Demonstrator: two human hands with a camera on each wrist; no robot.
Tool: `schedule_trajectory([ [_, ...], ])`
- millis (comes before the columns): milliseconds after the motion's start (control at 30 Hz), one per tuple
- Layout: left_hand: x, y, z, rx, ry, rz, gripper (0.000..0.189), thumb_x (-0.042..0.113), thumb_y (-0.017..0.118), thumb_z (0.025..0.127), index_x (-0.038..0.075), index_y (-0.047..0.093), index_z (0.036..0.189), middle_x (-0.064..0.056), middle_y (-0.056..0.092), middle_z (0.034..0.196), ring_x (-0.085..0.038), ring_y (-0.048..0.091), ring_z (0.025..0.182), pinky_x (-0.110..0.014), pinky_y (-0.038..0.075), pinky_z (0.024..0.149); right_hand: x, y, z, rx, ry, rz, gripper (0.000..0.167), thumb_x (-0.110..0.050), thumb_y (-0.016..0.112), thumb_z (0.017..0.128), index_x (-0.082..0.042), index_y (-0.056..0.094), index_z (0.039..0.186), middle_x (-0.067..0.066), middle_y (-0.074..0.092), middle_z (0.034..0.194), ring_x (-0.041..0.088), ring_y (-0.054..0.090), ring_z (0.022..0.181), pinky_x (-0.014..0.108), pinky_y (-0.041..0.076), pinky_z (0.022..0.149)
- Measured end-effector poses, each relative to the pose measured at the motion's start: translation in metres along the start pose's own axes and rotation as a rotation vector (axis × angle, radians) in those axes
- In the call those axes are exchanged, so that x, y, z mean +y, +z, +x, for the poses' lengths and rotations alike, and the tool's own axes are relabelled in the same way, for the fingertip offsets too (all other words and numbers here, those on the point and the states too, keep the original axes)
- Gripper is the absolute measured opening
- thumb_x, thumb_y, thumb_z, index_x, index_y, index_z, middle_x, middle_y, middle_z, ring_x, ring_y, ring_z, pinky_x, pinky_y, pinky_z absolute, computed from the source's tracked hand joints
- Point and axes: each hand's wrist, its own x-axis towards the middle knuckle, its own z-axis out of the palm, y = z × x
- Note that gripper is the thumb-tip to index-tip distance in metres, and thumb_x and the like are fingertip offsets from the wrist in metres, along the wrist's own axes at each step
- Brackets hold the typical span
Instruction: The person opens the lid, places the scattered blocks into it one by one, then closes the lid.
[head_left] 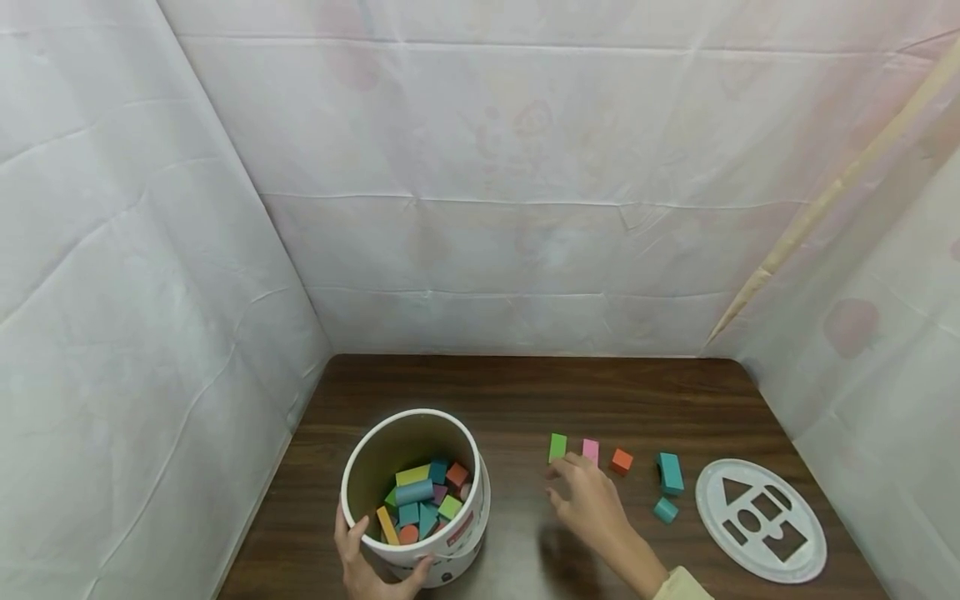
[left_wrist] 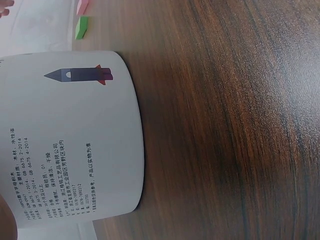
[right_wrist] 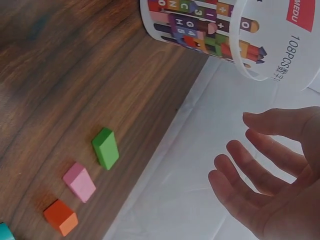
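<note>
Nearest, we see the left hand gripping the bucket, fingers and thumb round its wall, blocks inside. Our right hand hovers empty, fingers apart and loosely bent; beyond it lie the green block and pink block.

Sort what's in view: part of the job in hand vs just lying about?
Likely in the job:
- white bucket, gripped by the left hand
- blocks inside it
- green block, nearest the right hand
- pink, orange and two teal blocks, probably

Likely just lying about:
- cut-out disc, untouched
- white sheeting, backdrop
</note>
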Motion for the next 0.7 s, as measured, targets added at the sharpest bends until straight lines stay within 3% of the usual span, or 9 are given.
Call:
schedule_trajectory([
  [433, -0.003, 0.001, -0.001, 0.01, 0.02, -0.005, 0.101, 0.029, 0.093, 0.05, 0.003, 0.04, 0.132, -0.019, 0.018, 0.152, -0.052, 0.027, 0.126, -0.076, 0.031, 0.085, 0.02, 0.002, -0.004, -0.021, 0.07, 0.024, 0.021, -0.005, 0.083, 0.066, -0.012, 0.068, 0.079, 0.0, 0.065, 0.085, 0.02, 0.063, 0.08, 0.034, 0.054, 0.06],
  [700, 0.001, 0.0, 0.0, 0.005, -0.007, 0.015, 0.1, 0.026, 0.092, 0.051, 0.006, 0.039, 0.133, -0.016, 0.018, 0.153, -0.049, 0.027, 0.127, -0.076, 0.031, 0.086, 0.033, 0.003, -0.007, -0.009, 0.094, 0.011, 0.022, -0.004, 0.082, 0.066, -0.014, 0.068, 0.078, 0.0, 0.065, 0.084, 0.02, 0.063, 0.078, 0.033, 0.051, 0.054],
])
